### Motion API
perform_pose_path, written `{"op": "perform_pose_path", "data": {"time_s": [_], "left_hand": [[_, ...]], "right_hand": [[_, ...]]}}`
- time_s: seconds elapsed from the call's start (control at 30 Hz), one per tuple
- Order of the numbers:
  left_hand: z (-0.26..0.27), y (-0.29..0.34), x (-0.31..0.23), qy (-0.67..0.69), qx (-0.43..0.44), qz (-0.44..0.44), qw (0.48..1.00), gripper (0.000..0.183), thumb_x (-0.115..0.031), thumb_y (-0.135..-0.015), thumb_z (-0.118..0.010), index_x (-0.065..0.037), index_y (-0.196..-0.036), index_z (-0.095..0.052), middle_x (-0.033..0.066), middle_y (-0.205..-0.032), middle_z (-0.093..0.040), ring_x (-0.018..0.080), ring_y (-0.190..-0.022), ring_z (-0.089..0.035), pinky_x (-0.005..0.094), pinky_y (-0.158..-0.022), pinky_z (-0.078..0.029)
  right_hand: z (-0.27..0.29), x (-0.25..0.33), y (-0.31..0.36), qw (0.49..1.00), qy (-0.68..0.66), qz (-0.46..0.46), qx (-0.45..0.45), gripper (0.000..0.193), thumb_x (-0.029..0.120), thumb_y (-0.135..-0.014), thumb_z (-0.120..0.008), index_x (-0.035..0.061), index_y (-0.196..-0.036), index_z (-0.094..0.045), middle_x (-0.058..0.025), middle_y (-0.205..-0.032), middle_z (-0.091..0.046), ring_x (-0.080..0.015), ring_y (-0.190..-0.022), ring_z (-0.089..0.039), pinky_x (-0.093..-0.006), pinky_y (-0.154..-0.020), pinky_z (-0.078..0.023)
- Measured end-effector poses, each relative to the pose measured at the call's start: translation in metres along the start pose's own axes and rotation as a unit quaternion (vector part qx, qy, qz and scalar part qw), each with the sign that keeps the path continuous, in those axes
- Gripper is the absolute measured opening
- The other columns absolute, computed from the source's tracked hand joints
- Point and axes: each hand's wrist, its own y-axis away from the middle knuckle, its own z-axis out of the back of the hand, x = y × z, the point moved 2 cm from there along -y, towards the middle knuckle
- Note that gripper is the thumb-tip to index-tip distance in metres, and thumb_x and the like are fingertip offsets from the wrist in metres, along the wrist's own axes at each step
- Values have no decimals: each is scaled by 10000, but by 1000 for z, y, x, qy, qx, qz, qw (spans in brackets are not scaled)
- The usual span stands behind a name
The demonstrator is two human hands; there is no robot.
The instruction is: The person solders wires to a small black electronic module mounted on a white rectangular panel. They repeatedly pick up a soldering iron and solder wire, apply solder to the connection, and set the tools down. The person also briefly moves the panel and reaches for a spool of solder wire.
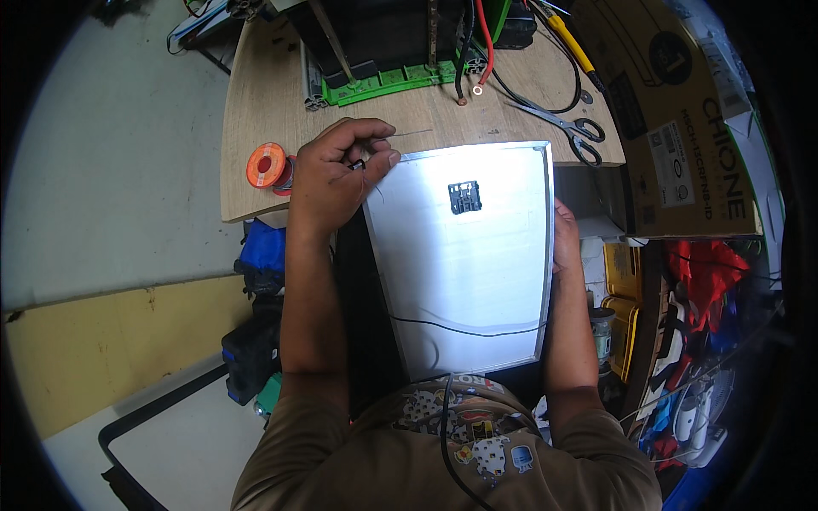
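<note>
A solar panel (460, 272) with its white back toward me and a thin metal frame leans against my lap, its top end at the table edge. Near that end sits a small open black junction box (465, 197). My right hand (564, 237) grips the panel's right edge, its fingers partly hidden behind the frame. At the top left corner, my left hand (331, 179) pinches a thin wire (415, 132) that sticks out to the right. A small dark piece also shows among these fingers, too small to name. A black cable (469, 327) crosses the panel's lower part.
On the wooden table (256, 94) are an orange-ended spool (267, 165), scissors (575, 132), a yellow-handled soldering iron (569, 38) and a green-and-black framed unit (383, 88) with red and black cables. A cardboard box (673, 119) stands right; a black case (249, 353) is low left.
</note>
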Motion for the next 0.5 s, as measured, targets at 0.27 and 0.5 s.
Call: {"op": "perform_pose_path", "data": {"time_s": [0.27,0.5], "left_hand": [[-1,0,0,15,-11,9,1000,330,-63,-814,-877,-68,-1128,-776,-8,-931,-721,58,-775,-531,220,-714,-458],[0,0,-1,-1,0,-7,1000,325,-42,-832,-855,-47,-1144,-763,-4,-961,-723,48,-797,-559,208,-728,-471]], "right_hand": [[-1,1,0,999,25,5,-25,284,217,-1049,-602,-13,-1197,-679,-108,-1019,-770,-128,-827,-743,-263,-722,-604],[1,-1,-1,999,34,6,-26,317,242,-1039,-614,-16,-1213,-677,-114,-1022,-771,-131,-817,-741,-267,-713,-603]]}}
